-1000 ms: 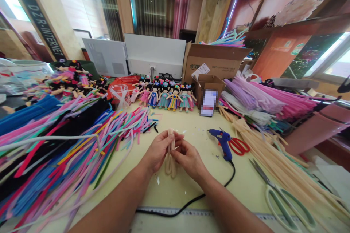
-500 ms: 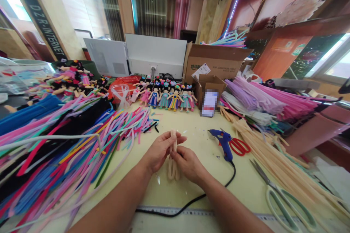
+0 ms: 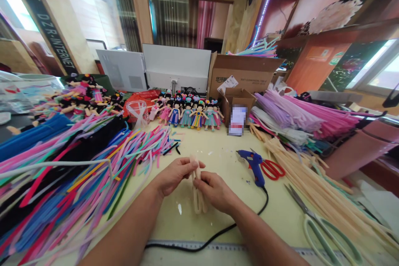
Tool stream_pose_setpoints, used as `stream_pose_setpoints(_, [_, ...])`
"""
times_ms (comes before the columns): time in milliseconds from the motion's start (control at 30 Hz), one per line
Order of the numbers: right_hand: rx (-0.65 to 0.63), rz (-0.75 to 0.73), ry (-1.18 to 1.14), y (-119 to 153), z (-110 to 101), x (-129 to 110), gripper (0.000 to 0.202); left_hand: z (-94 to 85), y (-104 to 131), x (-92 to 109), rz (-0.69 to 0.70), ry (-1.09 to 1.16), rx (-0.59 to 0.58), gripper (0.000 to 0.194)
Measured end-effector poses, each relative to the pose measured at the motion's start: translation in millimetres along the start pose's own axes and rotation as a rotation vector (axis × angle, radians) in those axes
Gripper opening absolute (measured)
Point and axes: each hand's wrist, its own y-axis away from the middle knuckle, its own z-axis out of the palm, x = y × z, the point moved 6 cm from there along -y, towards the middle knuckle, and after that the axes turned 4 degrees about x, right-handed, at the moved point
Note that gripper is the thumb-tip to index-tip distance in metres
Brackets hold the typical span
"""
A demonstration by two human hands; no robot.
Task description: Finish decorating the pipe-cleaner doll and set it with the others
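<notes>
Between my hands is a beige fuzzy pipe cleaner (image 3: 197, 201), bent into long narrow loops that hang down over the table. My left hand (image 3: 177, 174) pinches its upper end between thumb and fingers. Lower on the right side, my right hand (image 3: 215, 189) grips the same pipe cleaner with thumb and forefinger. To the right of my hands lie a blue glue gun (image 3: 256, 164) with a black cord and red-handled scissors (image 3: 272, 168). Larger scissors (image 3: 321, 224) with pale green handles rest nearer the front right.
Colourful pipe cleaners (image 3: 93, 174) cover the left side. Beige pipe cleaners (image 3: 311, 187) and pink ones (image 3: 324, 116) lie at right. Small dolls (image 3: 187, 112) stand at the back, beside a cardboard box (image 3: 246, 70). A ruler (image 3: 224, 246) runs along the front.
The looped pipe cleaner and both hands sit slightly lower in view, and its loops now show more length below my fingers. Both hands keep their hold. The camera view has shifted slightly.
</notes>
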Motion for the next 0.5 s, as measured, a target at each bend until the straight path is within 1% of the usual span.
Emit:
stream_pose_setpoints(133, [-0.02, -0.007, 0.008, 1.2, -0.3, -4.0, 0.02, 2.3, 2.7, 2.8, -0.007, -0.018, -0.033, 0.034])
stream_pose_setpoints(333, [-0.065, 0.013, -0.026, 2.3, -0.2, -3.2, 0.019, 5.3, 2.5, 4.9, 0.001, 0.021, -0.045, 0.025])
stream_pose_setpoints(500, [-0.114, 0.066, -0.071, 1.6, 1.2, 1.8, 0.017, 5.0, 1.6, 6.4, -0.016, 0.018, -0.049, 0.031])
